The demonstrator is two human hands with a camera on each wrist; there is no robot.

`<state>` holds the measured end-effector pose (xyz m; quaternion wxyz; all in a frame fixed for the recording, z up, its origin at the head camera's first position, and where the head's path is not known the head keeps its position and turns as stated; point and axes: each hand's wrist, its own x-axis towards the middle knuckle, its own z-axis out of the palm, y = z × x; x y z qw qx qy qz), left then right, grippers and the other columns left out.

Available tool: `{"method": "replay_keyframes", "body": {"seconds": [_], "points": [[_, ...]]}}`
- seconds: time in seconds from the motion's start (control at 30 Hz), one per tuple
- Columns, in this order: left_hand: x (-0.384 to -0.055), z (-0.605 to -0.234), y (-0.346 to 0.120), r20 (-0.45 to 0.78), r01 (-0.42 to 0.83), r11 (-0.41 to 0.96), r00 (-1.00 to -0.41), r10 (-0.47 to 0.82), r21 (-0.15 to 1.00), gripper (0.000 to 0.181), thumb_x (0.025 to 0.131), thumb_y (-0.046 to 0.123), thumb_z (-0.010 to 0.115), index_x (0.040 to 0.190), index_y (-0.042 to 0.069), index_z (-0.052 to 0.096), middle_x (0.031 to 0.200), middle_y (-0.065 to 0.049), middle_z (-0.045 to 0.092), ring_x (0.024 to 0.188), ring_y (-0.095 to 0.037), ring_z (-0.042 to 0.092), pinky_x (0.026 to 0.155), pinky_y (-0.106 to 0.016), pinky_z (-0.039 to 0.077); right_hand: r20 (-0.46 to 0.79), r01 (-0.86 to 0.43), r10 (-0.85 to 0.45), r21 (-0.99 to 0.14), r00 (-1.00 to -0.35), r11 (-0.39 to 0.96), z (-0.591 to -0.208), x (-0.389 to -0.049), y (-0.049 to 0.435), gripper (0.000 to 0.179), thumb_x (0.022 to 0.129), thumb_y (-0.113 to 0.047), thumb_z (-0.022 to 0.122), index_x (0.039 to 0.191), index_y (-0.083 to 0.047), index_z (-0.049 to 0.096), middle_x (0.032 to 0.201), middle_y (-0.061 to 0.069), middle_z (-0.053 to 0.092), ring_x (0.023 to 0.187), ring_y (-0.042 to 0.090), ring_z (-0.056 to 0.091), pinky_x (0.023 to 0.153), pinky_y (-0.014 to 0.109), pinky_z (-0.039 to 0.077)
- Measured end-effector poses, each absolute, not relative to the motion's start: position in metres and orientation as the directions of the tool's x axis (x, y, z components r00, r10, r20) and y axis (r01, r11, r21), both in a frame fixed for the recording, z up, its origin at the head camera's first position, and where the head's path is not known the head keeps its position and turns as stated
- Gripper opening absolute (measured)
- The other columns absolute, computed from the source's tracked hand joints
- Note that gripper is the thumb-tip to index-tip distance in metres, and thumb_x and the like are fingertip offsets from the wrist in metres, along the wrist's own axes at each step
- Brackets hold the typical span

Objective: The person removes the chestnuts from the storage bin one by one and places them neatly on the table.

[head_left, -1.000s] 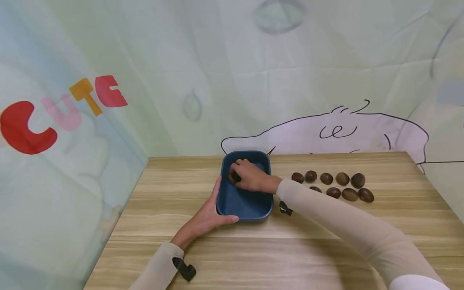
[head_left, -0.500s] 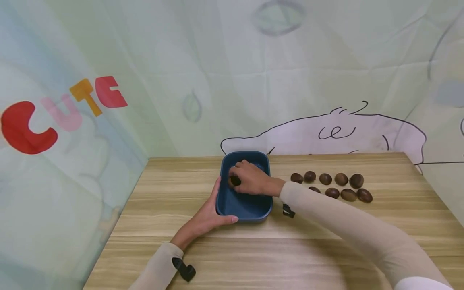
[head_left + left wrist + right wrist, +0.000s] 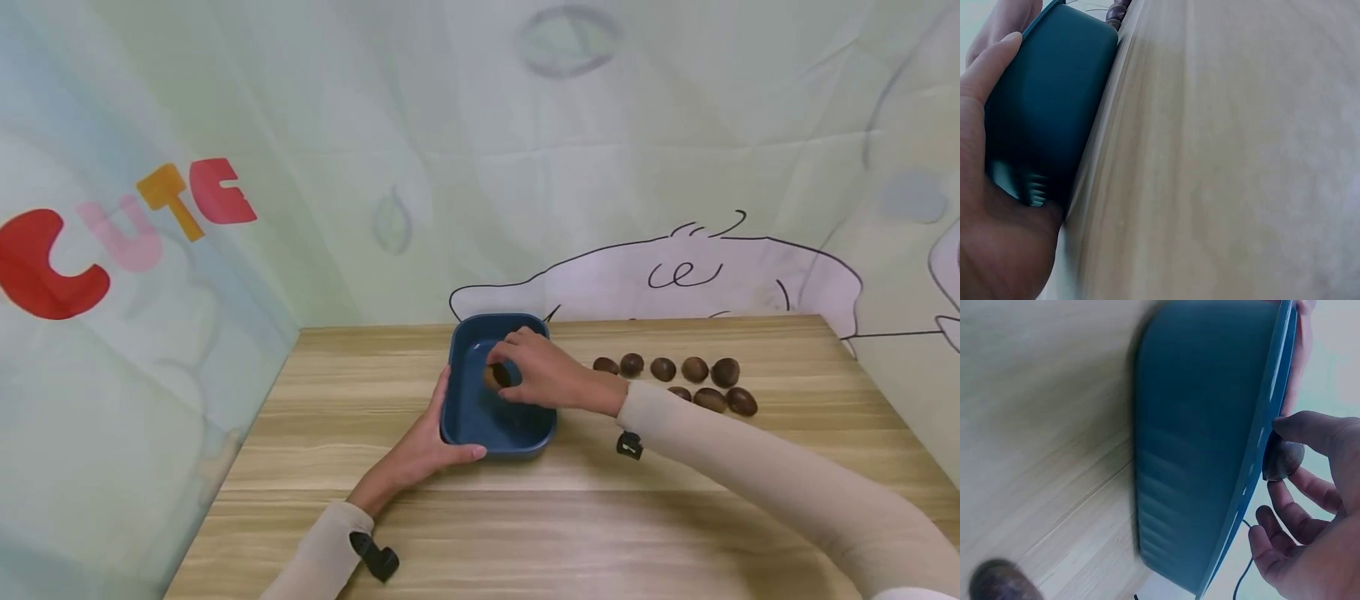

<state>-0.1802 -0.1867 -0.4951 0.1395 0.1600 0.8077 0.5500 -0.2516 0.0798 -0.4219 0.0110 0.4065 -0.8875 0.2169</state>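
Observation:
Between thumb and fingertips, my right hand pinches a brown chestnut over the inside of a deep blue rectangular box. The right wrist view has the chestnut at the level of the box's rim, thumb on one side and fingertips on the other. My left hand holds the box at its near left corner. Its thumb runs along the near wall and its fingers lie along the left wall, partly hidden behind the box in the left wrist view.
Right of the box, several chestnuts stand in two rows on the wooden table, a back row and a front row. My right sleeve passes in front of the front row. A printed cloth hangs behind the table.
My right hand has risen from the box's interior and moved right, carrying the chestnut. My left hand keeps its hold. The head view has shifted slightly.

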Motion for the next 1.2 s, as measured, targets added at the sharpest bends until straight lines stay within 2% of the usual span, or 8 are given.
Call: {"method": "replay_keyframes", "body": {"seconds": [0.33, 0.73, 0.9, 1.2], "points": [[-0.182, -0.497, -0.188, -0.054, 0.101, 0.351, -0.912, 0.406, 0.931, 0.136, 0.089, 0.044, 0.092, 0.177, 0.035, -0.011, 0.186, -0.002, 0.002, 0.166, -0.037, 0.021, 0.130, -0.069, 0.019, 0.200, -0.710, -0.704, -0.411, -0.682, 0.571, -0.416, -0.233, 0.102, 0.043, 0.094, -0.024, 0.090, 0.130, -0.006, 0.075, 0.126, 0.008, 0.075, 0.122, 0.027, 0.063, 0.104, 0.045, 0.054], [-0.180, -0.497, -0.187, -0.063, 0.082, 0.341, -0.917, 0.395, 0.937, 0.137, 0.086, 0.042, 0.095, 0.176, 0.041, -0.009, 0.185, 0.004, 0.002, 0.167, -0.032, 0.019, 0.131, -0.067, 0.016, 0.220, -0.662, -0.649, -0.470, -0.728, 0.584, -0.420, -0.214, 0.131, 0.041, 0.093, -0.021, 0.089, 0.129, -0.008, 0.075, 0.127, 0.005, 0.073, 0.127, 0.028, 0.061, 0.104, 0.049, 0.055], [-0.181, -0.497, -0.186, -0.057, 0.090, 0.345, -0.917, 0.395, 0.934, 0.137, 0.087, 0.039, 0.094, 0.176, 0.040, -0.009, 0.186, 0.000, 0.001, 0.168, -0.035, 0.016, 0.130, -0.069, 0.016, 0.222, -0.631, -0.614, -0.493, -0.757, 0.600, -0.422, -0.207, 0.144, 0.041, 0.092, -0.021, 0.090, 0.128, -0.009, 0.075, 0.124, 0.003, 0.071, 0.125, 0.026, 0.062, 0.102, 0.049, 0.055], [-0.182, -0.498, -0.187, -0.043, 0.109, 0.353, -0.917, 0.397, 0.929, 0.138, 0.086, 0.038, 0.095, 0.177, 0.037, -0.009, 0.186, -0.003, 0.001, 0.168, -0.037, 0.016, 0.129, -0.072, 0.018, 0.238, -0.610, -0.580, -0.500, -0.779, 0.615, -0.433, -0.198, 0.160, 0.041, 0.090, -0.021, 0.091, 0.126, -0.009, 0.076, 0.121, 0.001, 0.073, 0.125, 0.026, 0.063, 0.107, 0.051, 0.053]]}}
